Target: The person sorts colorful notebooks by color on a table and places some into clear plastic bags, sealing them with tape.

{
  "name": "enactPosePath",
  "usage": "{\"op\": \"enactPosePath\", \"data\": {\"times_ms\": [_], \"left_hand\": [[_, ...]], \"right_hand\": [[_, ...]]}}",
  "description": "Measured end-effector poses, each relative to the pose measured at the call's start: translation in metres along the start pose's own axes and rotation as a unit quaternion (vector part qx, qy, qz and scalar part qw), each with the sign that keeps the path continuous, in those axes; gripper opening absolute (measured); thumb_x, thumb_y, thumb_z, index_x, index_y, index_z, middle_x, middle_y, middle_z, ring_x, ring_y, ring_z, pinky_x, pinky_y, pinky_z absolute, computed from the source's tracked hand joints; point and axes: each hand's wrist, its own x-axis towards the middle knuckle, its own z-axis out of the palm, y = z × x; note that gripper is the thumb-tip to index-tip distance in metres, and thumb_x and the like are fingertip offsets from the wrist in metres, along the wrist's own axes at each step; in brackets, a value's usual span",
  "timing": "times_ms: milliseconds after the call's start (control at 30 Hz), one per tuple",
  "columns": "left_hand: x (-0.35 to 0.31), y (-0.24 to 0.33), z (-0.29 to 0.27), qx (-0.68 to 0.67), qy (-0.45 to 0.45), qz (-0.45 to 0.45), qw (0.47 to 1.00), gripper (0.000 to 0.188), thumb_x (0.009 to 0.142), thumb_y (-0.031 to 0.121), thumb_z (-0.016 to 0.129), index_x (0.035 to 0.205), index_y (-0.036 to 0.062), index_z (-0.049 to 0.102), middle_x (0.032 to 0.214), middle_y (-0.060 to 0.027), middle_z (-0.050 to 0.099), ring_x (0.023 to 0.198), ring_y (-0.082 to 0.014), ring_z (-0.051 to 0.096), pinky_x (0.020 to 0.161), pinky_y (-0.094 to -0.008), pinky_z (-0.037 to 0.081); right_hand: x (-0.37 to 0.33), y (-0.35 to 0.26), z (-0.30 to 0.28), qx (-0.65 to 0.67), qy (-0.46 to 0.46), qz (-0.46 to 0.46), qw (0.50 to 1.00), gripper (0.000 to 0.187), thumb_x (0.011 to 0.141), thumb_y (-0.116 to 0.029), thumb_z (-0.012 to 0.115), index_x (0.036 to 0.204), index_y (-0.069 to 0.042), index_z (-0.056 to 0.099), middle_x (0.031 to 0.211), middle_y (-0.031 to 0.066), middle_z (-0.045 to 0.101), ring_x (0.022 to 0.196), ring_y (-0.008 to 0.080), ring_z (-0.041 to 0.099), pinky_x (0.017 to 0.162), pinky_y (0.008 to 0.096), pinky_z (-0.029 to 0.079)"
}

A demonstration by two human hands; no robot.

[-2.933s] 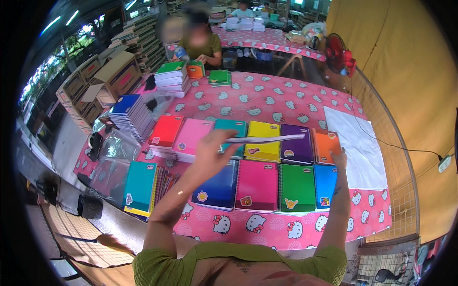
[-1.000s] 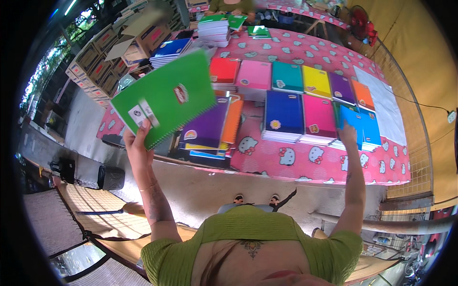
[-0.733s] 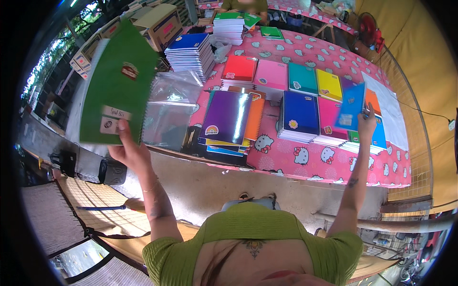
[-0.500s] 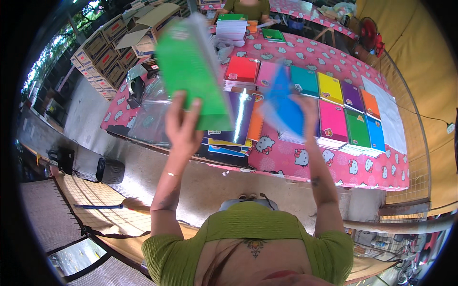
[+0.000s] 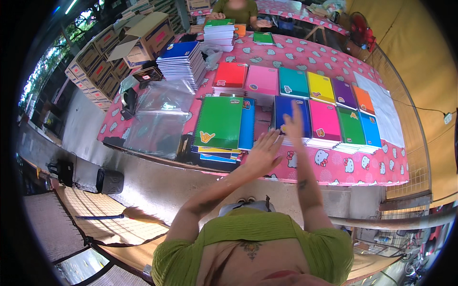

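Observation:
A dark blue notebook (image 5: 304,127) tops a stack in the near row. Over its left part reaches my right hand (image 5: 293,125), fingers stretched out and somewhat blurred; whether it touches the cover I cannot tell. My left hand (image 5: 263,153) is at that stack's near left corner, fingers extended and holding nothing. To the left, a green spiral notebook (image 5: 219,121) lies on a light blue notebook (image 5: 247,125), with more notebooks underneath. Beyond stand stacks topped by a red notebook (image 5: 230,75) and a pink notebook (image 5: 262,80).
Teal, yellow, purple, orange, magenta, green and blue notebook stacks fill the right side of the pink table (image 5: 305,164). Clear plastic sleeves (image 5: 155,128) and a tall blue-topped stack (image 5: 180,64) are at left. Cardboard boxes (image 5: 150,40) stand beyond. A person (image 5: 234,12) sits opposite.
The green notebook has left my left hand and lies on the left pile. My right hand no longer holds the blue notebook. My left hand has moved right, toward my right hand.

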Motion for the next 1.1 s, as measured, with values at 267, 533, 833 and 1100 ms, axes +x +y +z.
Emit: {"op": "enactPosePath", "data": {"times_ms": [267, 533, 833, 1100], "left_hand": [[0.029, -0.032, 0.114, 0.222, 0.013, 0.032, 0.974, 0.048, 0.078, 0.012, 0.068, 0.124, 0.0009, 0.055, 0.118, -0.0178, 0.057, 0.112, -0.0376, 0.054, 0.096, -0.0512, 0.043], [0.041, 0.008, -0.137, -0.086, 0.329, -0.109, 0.934, 0.011, 0.089, 0.005, 0.062, 0.095, -0.0032, 0.065, 0.074, -0.0090, 0.063, 0.062, -0.0183, 0.059, 0.053, -0.0332, 0.046], [-0.044, -0.073, -0.205, 0.220, 0.272, 0.072, 0.934, 0.043, 0.068, -0.005, 0.064, 0.110, 0.0012, 0.062, 0.124, -0.0181, 0.063, 0.118, -0.0340, 0.059, 0.102, -0.0435, 0.045], [-0.032, -0.131, -0.210, -0.027, 0.146, -0.059, 0.987, 0.054, 0.091, 0.042, 0.060, 0.130, 0.0051, 0.057, 0.129, -0.0173, 0.059, 0.122, -0.0323, 0.055, 0.108, -0.0531, 0.033]], "right_hand": [[-0.059, 0.029, -0.138, -0.472, -0.165, 0.023, 0.866, 0.064, 0.081, -0.012, 0.066, 0.140, -0.009, 0.041, 0.139, 0.0131, 0.046, 0.127, 0.0357, 0.045, 0.098, 0.0552, 0.041], [-0.032, -0.073, -0.161, 0.204, 0.132, 0.089, 0.966, 0.020, 0.092, -0.011, 0.064, 0.108, 0.002, 0.063, 0.083, 0.0037, 0.063, 0.067, 0.0068, 0.053, 0.055, 0.0253, 0.040], [0.029, -0.061, 0.049, 0.273, -0.274, -0.004, 0.922, 0.038, 0.083, 0.009, 0.056, 0.119, -0.002, 0.062, 0.138, 0.0119, 0.051, 0.130, 0.0234, 0.046, 0.098, 0.0288, 0.044], [0.097, -0.015, 0.096, 0.045, -0.099, -0.042, 0.993, 0.057, 0.079, 0.002, 0.055, 0.135, -0.008, 0.050, 0.138, 0.0153, 0.050, 0.131, 0.0280, 0.044, 0.104, 0.0348, 0.038]]}}
